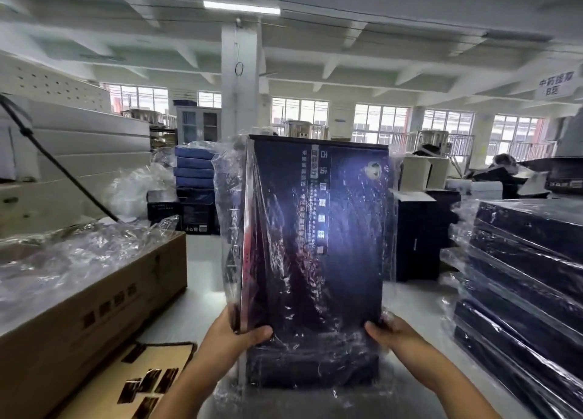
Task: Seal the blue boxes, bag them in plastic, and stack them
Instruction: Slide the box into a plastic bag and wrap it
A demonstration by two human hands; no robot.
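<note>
You hold the blue box upright in front of you, already inside a clear plastic bag, your left hand gripping its lower left edge with thumb curled over the front, your right hand gripping the lower right edge through the plastic. A stack of bagged boxes sits to your right, well apart. A cardboard carton holding loose plastic lies to your left, and dark stickers on a card just beside it.

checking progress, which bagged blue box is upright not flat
The blue box gripped by the left hand and right hand; the stack at right lies flat.
</note>
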